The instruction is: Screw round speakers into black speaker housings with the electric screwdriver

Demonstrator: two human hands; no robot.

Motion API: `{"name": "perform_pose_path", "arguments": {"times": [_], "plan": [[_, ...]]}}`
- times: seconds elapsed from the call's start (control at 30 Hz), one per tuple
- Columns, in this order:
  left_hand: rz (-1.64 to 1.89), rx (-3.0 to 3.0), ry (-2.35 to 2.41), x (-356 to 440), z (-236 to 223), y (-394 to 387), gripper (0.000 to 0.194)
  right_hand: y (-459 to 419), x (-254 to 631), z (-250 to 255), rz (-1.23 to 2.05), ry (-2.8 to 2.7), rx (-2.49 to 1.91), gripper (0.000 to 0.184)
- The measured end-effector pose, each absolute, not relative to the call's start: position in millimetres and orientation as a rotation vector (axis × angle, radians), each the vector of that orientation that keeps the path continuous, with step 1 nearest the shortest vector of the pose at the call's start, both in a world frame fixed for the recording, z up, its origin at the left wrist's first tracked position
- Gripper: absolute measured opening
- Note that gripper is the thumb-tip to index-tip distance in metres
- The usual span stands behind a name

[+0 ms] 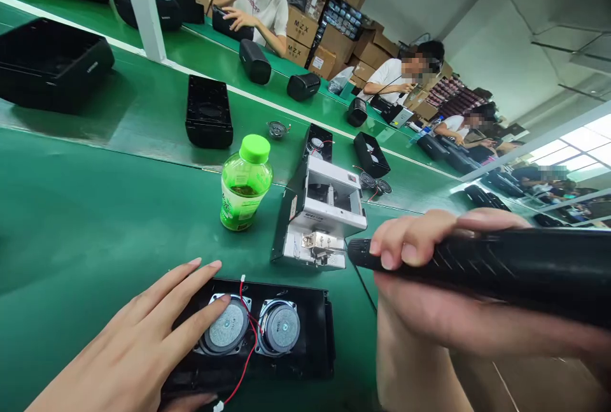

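My right hand (420, 272) is wrapped round a black electric screwdriver (515, 265). The driver points left, its tip at the outlet of a white screw feeder (329, 214); whether a screw sits on the bit is too small to tell. My left hand (138, 329) lies with fingers spread over the left end of a black speaker housing (310, 335). One fingertip touches the left round speaker driver (228, 325); a second speaker driver (281, 328) sits beside it. A red wire (245, 364) with white connectors crosses the housing between them.
A green-capped bottle (245, 186) stands left of the feeder. Beyond, a green conveyor belt (153, 125) carries black speaker housings (209, 113) and a loose speaker driver (277, 130). Several people sit across it, before stacked cartons (300, 27). A white post (143, 4) rises at upper left.
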State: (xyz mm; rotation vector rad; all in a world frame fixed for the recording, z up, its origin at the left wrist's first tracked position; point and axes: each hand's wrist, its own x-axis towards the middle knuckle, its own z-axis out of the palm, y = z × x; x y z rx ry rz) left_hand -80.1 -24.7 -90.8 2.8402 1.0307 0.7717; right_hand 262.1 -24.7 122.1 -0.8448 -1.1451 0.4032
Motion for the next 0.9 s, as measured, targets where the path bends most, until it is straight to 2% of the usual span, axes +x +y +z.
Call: {"name": "perform_pose_path", "arguments": {"times": [0.1,0.27,0.4,0.6,0.9], "plan": [[0.762,2.829,1.029,-83,-94,-25,0.093,-20,259,119,0.307,-1.178,-0.842,0.057],[0.771,2.808,1.011,-84,-95,-24,0.097,-30,252,109,0.376,-1.159,-0.886,0.041],[0.779,2.804,1.019,-83,-91,-23,0.096,-14,249,101,0.389,-1.144,-0.861,0.064],[0.757,2.763,1.032,-82,-91,-23,0.090,10,253,99,0.413,-1.002,-0.991,0.079],[0.791,2.787,1.030,-80,-90,-26,0.087,5,250,97,0.361,-0.999,-0.962,0.081]]}}
